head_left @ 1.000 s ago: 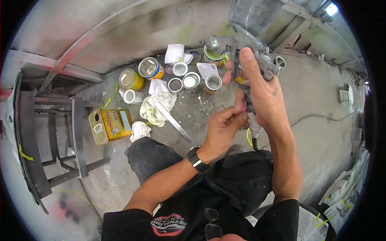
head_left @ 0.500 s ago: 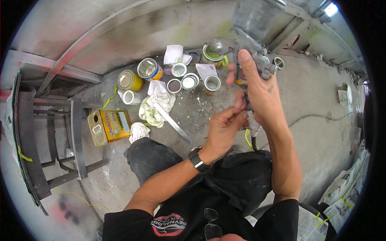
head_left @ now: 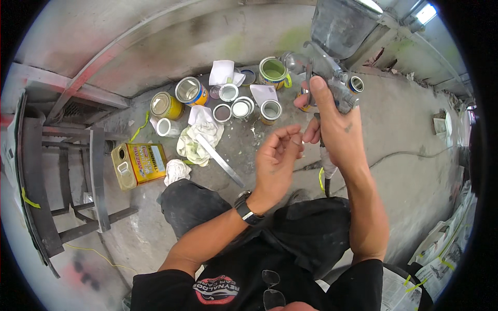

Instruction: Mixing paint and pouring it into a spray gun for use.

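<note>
My right hand is closed round the grip of a spray gun, its thumb up along the back. A large grey translucent cup tops the gun. Below my fist, a white-wrapped fitting joins the grip to a dark hose. My left hand hovers just left of the grip, fingers loosely curled and apart from the gun. I see nothing held in it, though its palm is partly hidden. A dark watch circles that wrist.
Several paint cans and small cups stand on the concrete floor ahead. Left of them lie a rectangular thinner tin, a stained rag and a flat metal strip. A dark metal frame stands far left; a hose crosses the floor at right.
My left hand has come away from the lower grip and fitting, moving slightly left, and its fingers have loosened. The spray gun stays in my right hand, with its cup tilted further into view.
</note>
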Demonstrator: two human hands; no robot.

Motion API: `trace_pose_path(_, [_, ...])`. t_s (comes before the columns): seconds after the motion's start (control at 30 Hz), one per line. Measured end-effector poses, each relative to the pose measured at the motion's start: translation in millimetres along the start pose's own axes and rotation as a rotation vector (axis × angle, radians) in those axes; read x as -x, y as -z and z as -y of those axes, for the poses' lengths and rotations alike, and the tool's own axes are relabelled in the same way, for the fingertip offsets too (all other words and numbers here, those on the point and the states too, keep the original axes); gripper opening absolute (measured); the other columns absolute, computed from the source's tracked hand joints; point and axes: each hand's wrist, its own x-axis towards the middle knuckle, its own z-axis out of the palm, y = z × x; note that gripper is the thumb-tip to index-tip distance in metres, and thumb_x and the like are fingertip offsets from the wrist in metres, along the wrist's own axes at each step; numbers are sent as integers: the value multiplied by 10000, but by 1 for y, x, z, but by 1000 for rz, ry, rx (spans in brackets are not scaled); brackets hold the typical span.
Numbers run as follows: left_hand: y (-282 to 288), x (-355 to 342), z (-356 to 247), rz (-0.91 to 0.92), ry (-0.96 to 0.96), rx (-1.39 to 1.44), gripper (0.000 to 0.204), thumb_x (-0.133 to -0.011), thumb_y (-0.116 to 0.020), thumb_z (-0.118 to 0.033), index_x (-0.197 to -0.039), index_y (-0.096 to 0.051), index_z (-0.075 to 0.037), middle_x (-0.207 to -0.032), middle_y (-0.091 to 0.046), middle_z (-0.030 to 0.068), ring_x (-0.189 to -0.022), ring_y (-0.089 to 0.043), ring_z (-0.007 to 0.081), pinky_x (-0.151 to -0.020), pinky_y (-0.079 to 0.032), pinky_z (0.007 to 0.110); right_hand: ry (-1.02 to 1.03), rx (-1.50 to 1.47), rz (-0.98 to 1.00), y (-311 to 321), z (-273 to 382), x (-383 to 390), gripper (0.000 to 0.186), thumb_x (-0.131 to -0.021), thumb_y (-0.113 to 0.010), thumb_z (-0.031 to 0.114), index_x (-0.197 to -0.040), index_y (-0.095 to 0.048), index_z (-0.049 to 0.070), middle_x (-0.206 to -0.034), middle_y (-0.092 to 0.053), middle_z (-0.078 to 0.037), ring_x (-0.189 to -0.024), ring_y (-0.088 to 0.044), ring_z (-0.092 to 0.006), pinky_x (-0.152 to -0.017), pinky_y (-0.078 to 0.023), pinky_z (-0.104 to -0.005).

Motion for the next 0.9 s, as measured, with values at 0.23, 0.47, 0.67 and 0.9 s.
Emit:
trace_pose_path(0.23, [-8, -4, -23, -51, -217, -10, 208, -999, -611, -50, -1201, -610, -3, -1043, -635, 14, -927, -581, 69, -813, -480, 238, -11, 23, 64, 5, -8, -5, 410, -986, -630, 411, -1076, -649, 11, -818, -649, -58, -425, -533, -109, -377, -388, -236])
trace_pose_path(0.47, [-8, -4, -37, -17, -359, -154, 198, -974, -635, -43, -1166, -645, 4, -1019, -644, 41, -911, -605, 99, -816, -490, 247, 44, 4, 17, 0, -5, 1, 353, -985, -643, 361, -1027, -650, 10, -803, -649, -55, -443, -538, -95, -389, -393, -234])
trace_pose_path(0.67, [-7, -38, -119, 194, -790, -737, 263, -857, -751, -15, -1116, -716, -50, -1018, -622, 68, -859, -608, 137, -751, -502, 264, 97, 29, 152, 3, -10, 7, 243, -955, -675, 167, -1103, -663, -25, -827, -671, -30, -689, -579, -75, -586, -497, -272])
trace_pose_path(0.9, [1, -60, -141, 374, -945, -916, 297, -761, -827, -34, -1043, -766, -103, -940, -583, 45, -788, -583, 146, -680, -488, 277, 151, 128, 214, -3, -11, 10, 309, -933, -681, 136, -1183, -640, -41, -913, -722, -146, -835, -643, -140, -765, -518, -333])
